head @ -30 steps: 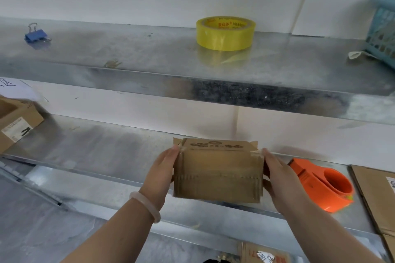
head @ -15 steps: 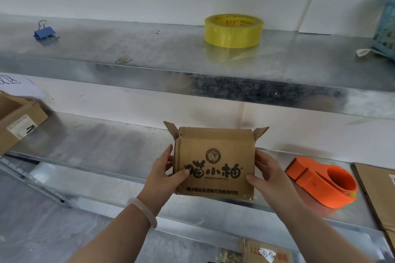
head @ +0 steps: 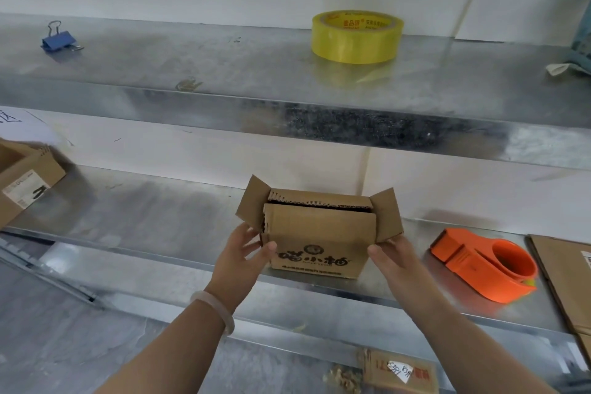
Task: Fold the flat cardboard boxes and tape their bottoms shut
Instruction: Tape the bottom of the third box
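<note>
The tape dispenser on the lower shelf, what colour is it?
Orange; the tape dispenser shows clearly in the head view.

Two galvanized metal shelves run along a white wall, one above the other. A roll of yellow tape (head: 357, 37) lies flat near the back of the upper shelf (head: 224, 73). Far to the left of the roll sits a blue binder clip (head: 59, 40). Far to its right, at the frame's edge, is a blurred teal basket (head: 583, 35) with a pale scrap (head: 559, 68) beside it. On the lower shelf (head: 144, 211), an orange tape dispenser (head: 486, 265) rests below and right of the roll, just beside flat cardboard (head: 566, 275). An open cardboard box (head: 28, 182) stands below and far left of the roll.
</note>
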Available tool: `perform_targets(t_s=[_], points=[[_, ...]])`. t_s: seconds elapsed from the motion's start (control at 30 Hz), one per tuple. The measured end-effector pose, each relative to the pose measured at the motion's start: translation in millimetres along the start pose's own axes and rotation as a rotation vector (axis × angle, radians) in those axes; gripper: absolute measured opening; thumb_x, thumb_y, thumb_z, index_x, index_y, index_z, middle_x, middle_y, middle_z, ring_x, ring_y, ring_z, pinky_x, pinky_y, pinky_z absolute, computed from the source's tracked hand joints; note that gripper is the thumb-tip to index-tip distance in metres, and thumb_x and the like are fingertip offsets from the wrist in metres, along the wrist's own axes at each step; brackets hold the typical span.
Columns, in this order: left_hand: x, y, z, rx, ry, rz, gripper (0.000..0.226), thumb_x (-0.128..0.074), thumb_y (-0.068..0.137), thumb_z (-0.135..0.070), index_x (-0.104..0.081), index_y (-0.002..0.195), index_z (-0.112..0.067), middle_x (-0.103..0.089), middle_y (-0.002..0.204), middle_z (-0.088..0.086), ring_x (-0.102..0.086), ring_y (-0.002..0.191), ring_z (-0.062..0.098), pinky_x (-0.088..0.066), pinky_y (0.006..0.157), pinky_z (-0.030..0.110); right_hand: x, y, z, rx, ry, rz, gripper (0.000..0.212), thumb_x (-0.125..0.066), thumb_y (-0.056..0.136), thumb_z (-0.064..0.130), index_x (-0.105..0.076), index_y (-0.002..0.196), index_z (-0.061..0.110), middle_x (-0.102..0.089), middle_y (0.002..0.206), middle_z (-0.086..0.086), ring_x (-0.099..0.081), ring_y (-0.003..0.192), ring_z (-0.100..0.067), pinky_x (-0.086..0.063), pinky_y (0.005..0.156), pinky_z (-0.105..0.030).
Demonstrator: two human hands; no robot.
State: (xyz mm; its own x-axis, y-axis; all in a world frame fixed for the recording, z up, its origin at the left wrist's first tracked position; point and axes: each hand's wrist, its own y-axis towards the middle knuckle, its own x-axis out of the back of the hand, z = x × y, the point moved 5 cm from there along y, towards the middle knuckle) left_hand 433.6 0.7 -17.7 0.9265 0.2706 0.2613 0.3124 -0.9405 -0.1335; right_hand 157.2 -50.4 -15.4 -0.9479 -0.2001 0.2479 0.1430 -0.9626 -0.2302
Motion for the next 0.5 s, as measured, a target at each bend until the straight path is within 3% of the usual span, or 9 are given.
perform_targets(t_s=[0.07, 0.13, 0.2, 0.27, 0.4, 0.5], points=[[8, 4, -7, -0.061, 0.022, -0.056, 0.081, -0.070, 0.076, -0.043, -0.031, 0.146, -0.031, -0.050, 0.136, -0.007, -0.057, 0.117, 0.012, -0.053, 0.093, 0.029, 7, -2, 12, 0.060, -0.003, -0.094, 0.057, -0.065, 0.092, 0.031, -0.038, 0.141, 0.037, -0.055, 0.134, 0.014, -0.052, 0.124, -0.006, -0.041, 0.110, -0.044], [15, 8, -17, -0.166, 0.086, -0.134, 0.090, -0.073, 0.082, -0.033, -0.016, 0.153, -0.032, -0.038, 0.142, -0.007, -0.050, 0.121, 0.012, -0.049, 0.095, 0.027, 16, -6, 30, 0.141, -0.205, -0.208, 0.074, -0.066, 0.091, 0.034, -0.022, 0.149, 0.042, -0.037, 0.151, 0.011, -0.039, 0.135, -0.012, -0.037, 0.112, -0.043], [20, 10, -34, -0.352, 0.291, -0.220, 0.085, -0.072, 0.086, -0.033, -0.020, 0.153, -0.030, -0.032, 0.146, -0.005, -0.040, 0.129, 0.014, -0.040, 0.103, 0.032, 19, -8, 51, 0.268, -0.505, -0.259, 0.074, -0.062, 0.092, 0.037, -0.019, 0.151, 0.040, -0.017, 0.159, 0.012, -0.024, 0.144, -0.014, -0.030, 0.115, -0.039], [17, 11, -51, -0.588, 0.598, -0.228, 0.067, -0.063, 0.088, -0.043, -0.038, 0.147, -0.025, -0.037, 0.149, 0.000, -0.036, 0.134, 0.019, -0.033, 0.107, 0.035, 13, -4, 63, 0.385, -0.801, -0.202, 0.067, -0.059, 0.093, 0.042, -0.024, 0.150, 0.038, -0.008, 0.162, 0.010, -0.012, 0.148, -0.016, -0.020, 0.119, -0.040], [5, 20, -53, -0.701, 0.979, -0.113, 0.065, -0.052, 0.079, -0.052, -0.056, 0.134, -0.018, -0.062, 0.123, 0.001, -0.051, 0.124, 0.028, -0.045, 0.102, 0.050, 3, 9, 56, 0.418, -1.096, -0.108, 0.061, -0.059, 0.091, 0.046, -0.037, 0.146, 0.033, -0.018, 0.161, 0.005, 0.001, 0.152, -0.021, 0.007, 0.119, -0.041], [4, 22, -45, -0.711, 1.008, -0.102, 0.068, -0.076, 0.069, -0.042, -0.059, 0.130, -0.016, -0.061, 0.104, 0.001, -0.056, 0.106, 0.029, -0.053, 0.088, 0.050, 2, 8, 53, 0.483, -1.070, -0.146, 0.054, -0.069, 0.085, 0.038, -0.052, 0.135, 0.027, -0.042, 0.149, 0.004, -0.017, 0.149, -0.020, 0.001, 0.120, -0.046]])
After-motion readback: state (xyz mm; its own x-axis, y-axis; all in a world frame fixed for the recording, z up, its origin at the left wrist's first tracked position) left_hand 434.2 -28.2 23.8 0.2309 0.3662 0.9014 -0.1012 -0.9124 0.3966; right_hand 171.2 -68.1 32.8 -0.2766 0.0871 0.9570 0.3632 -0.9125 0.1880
